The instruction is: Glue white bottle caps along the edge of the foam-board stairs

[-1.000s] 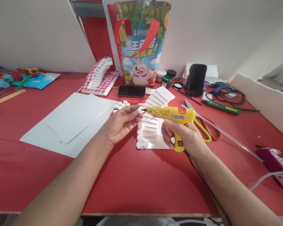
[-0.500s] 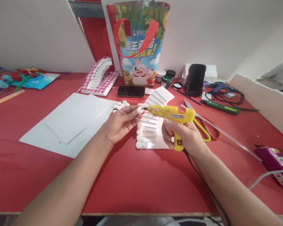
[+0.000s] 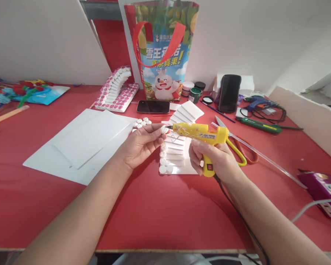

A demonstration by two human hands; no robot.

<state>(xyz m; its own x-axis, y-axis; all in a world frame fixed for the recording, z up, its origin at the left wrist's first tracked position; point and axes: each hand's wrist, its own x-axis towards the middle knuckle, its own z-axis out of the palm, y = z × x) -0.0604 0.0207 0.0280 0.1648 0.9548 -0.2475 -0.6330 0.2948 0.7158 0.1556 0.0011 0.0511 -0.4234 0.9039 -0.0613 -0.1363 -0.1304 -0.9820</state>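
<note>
My left hand pinches a small round white piece between thumb and fingers. Wrapped round the handle of a yellow hot glue gun is my right hand. The gun's dark nozzle points left and meets the white piece, or comes very close to it. Beneath both hands lies a white board with a stepped row of white strips. Several round white pieces line its left and near edges. A small pile of the same pieces sits just beyond my left hand, which partly hides it.
White sheets lie to the left. Behind are a pink-dotted stepped model, a phone, a shopping bag and paint jars. Scissors, a clear glue stick, a green tool and a purple power socket occupy the right.
Almost nothing differs. The white piece in my left hand has shifted very slightly; the glue gun stays at the same spot.
</note>
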